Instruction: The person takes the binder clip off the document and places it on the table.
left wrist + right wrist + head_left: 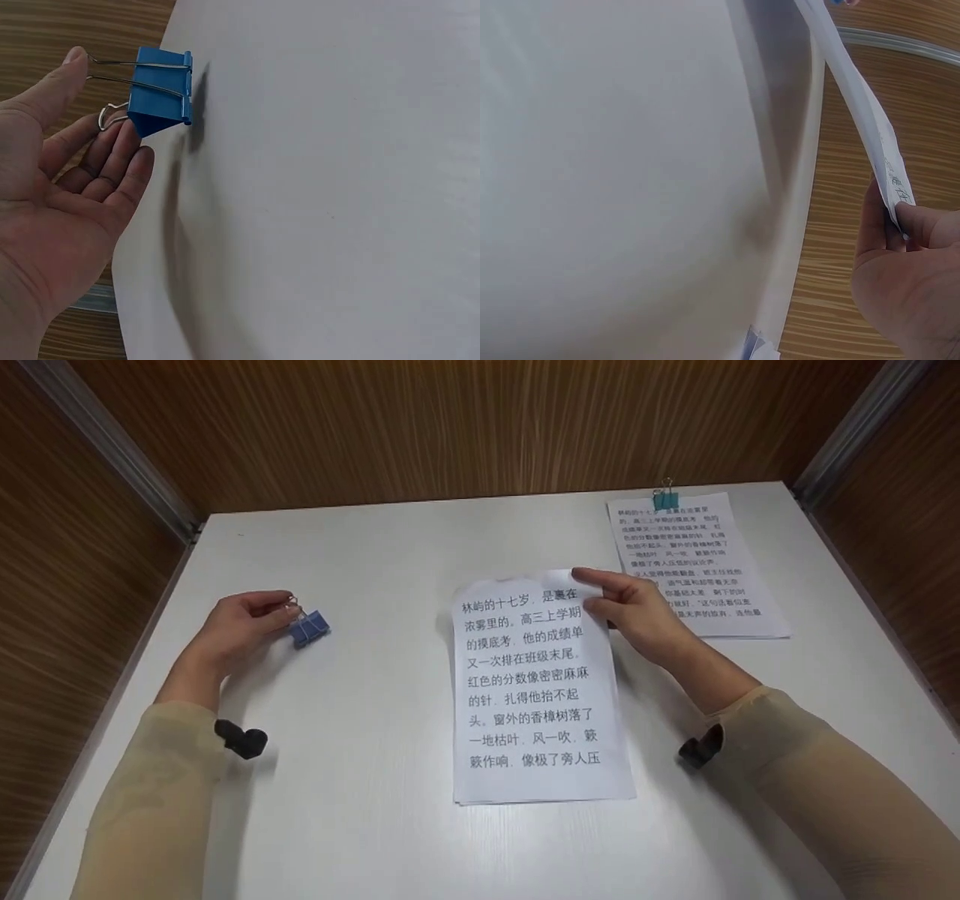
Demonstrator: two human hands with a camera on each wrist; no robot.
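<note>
My left hand pinches a blue binder clip by its wire handles, over the left part of the table. In the left wrist view the clip hangs between thumb and fingers, its jaws closed on nothing. Toward the middle, my right hand pinches the upper right edge of a stack of printed paper sheets. The right wrist view shows the sheets edge-on, their upper part raised off the table, between the thumb and fingers of the right hand.
At the back right of the white table lies a second printed stack with a teal binder clip on its top edge. My right hand overlaps that stack. Wood-grain panels stand behind the table and at both sides.
</note>
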